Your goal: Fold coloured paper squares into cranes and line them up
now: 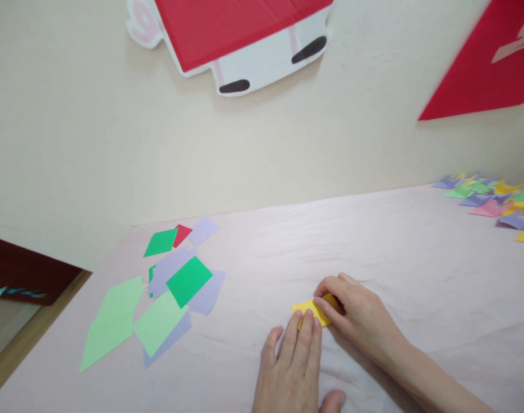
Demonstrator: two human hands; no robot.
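A small yellow piece of folded paper (313,310) lies on the cloth-covered surface in front of me. My left hand (294,358) rests palm down, its outstretched fingertips pressing on the near left part of the paper. The far right end of the paper is pinched between the thumb and fingers of my right hand (352,310). My fingers hide parts of the paper, so its full outline does not show.
Loose paper squares in light green (113,321), dark green (189,282), lavender (204,230) and red (182,235) are scattered at left. Several folded colored paper pieces (494,198) stand in rows at far right. A wall (244,155) with red-and-white decorations borders the back.
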